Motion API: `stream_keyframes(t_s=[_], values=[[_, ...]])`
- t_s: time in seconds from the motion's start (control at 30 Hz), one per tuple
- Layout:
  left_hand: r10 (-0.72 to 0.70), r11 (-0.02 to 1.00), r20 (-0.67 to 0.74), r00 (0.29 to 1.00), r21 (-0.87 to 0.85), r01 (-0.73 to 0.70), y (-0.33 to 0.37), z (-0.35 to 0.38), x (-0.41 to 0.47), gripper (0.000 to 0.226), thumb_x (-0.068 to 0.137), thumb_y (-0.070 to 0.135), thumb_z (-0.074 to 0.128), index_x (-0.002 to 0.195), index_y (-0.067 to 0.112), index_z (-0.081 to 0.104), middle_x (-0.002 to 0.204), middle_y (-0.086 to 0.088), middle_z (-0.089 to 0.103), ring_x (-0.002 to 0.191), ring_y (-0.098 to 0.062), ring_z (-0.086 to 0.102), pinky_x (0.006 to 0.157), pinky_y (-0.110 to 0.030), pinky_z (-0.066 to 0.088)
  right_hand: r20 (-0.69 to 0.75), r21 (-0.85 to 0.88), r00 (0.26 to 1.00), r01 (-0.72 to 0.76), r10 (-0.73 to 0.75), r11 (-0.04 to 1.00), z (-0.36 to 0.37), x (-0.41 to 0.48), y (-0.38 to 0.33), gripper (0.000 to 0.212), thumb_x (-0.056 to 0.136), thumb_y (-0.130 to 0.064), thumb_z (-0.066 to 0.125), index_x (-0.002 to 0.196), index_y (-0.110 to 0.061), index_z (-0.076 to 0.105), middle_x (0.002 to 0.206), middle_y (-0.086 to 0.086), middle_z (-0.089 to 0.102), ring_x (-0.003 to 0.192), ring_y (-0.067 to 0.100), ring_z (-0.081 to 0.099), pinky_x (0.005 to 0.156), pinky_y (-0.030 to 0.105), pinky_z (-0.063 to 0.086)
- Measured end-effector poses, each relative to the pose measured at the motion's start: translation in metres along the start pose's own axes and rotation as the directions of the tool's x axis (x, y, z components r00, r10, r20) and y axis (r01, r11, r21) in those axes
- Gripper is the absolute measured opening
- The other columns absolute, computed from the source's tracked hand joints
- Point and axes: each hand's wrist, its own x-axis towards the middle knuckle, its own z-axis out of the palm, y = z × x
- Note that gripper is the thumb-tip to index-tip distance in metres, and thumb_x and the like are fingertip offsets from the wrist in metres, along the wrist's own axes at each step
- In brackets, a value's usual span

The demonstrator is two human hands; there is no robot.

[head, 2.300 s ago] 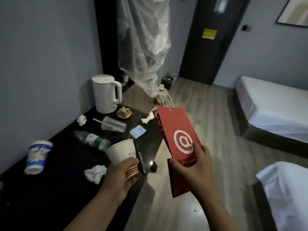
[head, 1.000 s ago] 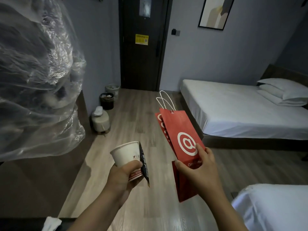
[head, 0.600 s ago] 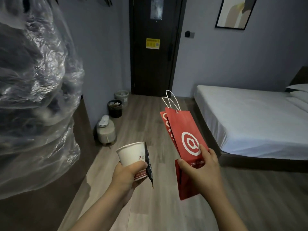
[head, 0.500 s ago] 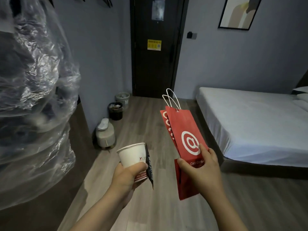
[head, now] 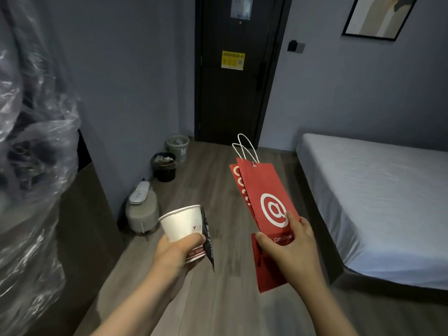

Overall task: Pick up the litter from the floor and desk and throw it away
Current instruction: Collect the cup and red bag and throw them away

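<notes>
On the head camera I count one paper cup point(head: 181, 223) and one black wrapper point(head: 208, 241), both gripped in the left hand point(head: 179, 251), with the cup's mouth tilted up and left. The right hand point(head: 291, 246) pinches one red paper bag point(head: 264, 190). Its long axis leans up-left, handles toward the door point(head: 232, 93). Two bins, one black point(head: 164, 169) and one grey point(head: 178, 147), stand by the left wall.
</notes>
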Motion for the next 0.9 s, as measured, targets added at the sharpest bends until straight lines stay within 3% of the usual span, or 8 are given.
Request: stream_keyframes(t_s=[0.2, 0.37, 0.47, 0.53, 0.63, 0.73, 0.9], values=[[0.032, 0.999, 0.007, 0.999, 0.004, -0.032, 0.048, 0.007, 0.138, 0.036, 0.052, 0.009, 0.063, 0.088, 0.009, 0.063, 0.065, -0.002, 0.066, 0.055, -0.012, 0.063, 0.051, -0.024, 0.051, 0.039, -0.022, 0.999, -0.018, 0.019, 1.0, 0.056, 0.122, -0.035, 0.096, 0.065, -0.053, 0.078, 0.146, -0.03, 0.032, 0.143, -0.005, 0.032, 0.129, 0.02, 0.039, 0.103, 0.044, 0.044], [0.029, 1.0, -0.011, 1.0, 0.009, -0.029, 0.071, 0.017, 0.236, 0.029, 0.053, 0.009, 0.064, 0.081, 0.011, 0.064, 0.063, -0.002, 0.066, 0.053, -0.011, 0.063, 0.054, -0.024, 0.05, 0.061, -0.024, 0.998, -0.027, 0.029, 0.999, 0.098, 0.211, -0.045, 0.097, 0.063, -0.056, 0.078, 0.145, -0.03, 0.032, 0.121, -0.016, 0.032, 0.112, 0.01, 0.042, 0.089, 0.034, 0.046], [0.011, 1.0, -0.018, 1.0, 0.005, -0.011, 0.077, 0.025, 0.291, 0.027, 0.053, 0.009, 0.064, 0.08, 0.011, 0.064, 0.063, -0.003, 0.066, 0.053, -0.011, 0.063, 0.05, -0.024, 0.05, 0.063, -0.044, 0.998, -0.027, 0.03, 0.999, 0.12, 0.266, -0.044, 0.099, 0.061, -0.059, 0.077, 0.145, -0.031, 0.033, 0.126, -0.013, 0.035, 0.118, 0.014, 0.044, 0.094, 0.04, 0.047], [0.012, 1.0, -0.043, 0.999, 0.002, -0.012, 0.079, 0.029, 0.332, 0.027, 0.053, 0.009, 0.064, 0.08, 0.011, 0.064, 0.061, -0.002, 0.066, 0.052, -0.01, 0.063, 0.047, -0.023, 0.051, 0.068, -0.037, 0.997, -0.019, 0.021, 0.999, 0.137, 0.309, -0.042, 0.098, 0.06, -0.06, 0.077, 0.143, -0.031, 0.036, 0.125, -0.011, 0.037, 0.12, 0.018, 0.046, 0.095, 0.041, 0.048], [0.029, 1.0, -0.097, 0.995, -0.008, -0.03, 0.084, 0.038, 0.397, 0.028, 0.052, 0.009, 0.065, 0.08, 0.011, 0.063, 0.06, -0.003, 0.066, 0.05, -0.011, 0.063, 0.046, -0.023, 0.051, 0.081, -0.023, 0.997, 0.013, -0.011, 1.0, 0.165, 0.376, -0.039, 0.096, 0.06, -0.058, 0.079, 0.142, -0.03, 0.039, 0.117, -0.015, 0.033, 0.112, 0.012, 0.045, 0.089, 0.033, 0.045], [0.056, 0.997, -0.161, 0.985, -0.046, -0.064, 0.091, 0.055, 0.461, 0.025, 0.057, 0.003, 0.066, 0.081, 0.009, 0.063, 0.059, -0.005, 0.065, 0.049, -0.013, 0.063, 0.044, -0.023, 0.05, 0.122, -0.002, 0.992, 0.039, -0.038, 0.999, 0.187, 0.447, -0.041, 0.092, 0.061, -0.056, 0.078, 0.141, -0.032, 0.04, 0.115, -0.017, 0.031, 0.115, 0.014, 0.046, 0.094, 0.037, 0.046], [0.081, 0.995, -0.218, 0.973, -0.044, -0.092, 0.108, 0.078, 0.55, 0.032, 0.05, 0.007, 0.068, 0.082, 0.006, 0.066, 0.066, -0.013, 0.064, 0.055, -0.021, 0.063, 0.047, -0.026, 0.049, 0.195, 0.05, 0.975, 0.095, -0.103, 0.994, 0.215, 0.56, -0.05, 0.063, 0.054, -0.061, 0.074, 0.11, -0.046, 0.051, 0.105, -0.016, 0.039, 0.105, 0.014, 0.05, 0.086, 0.029, 0.043]])
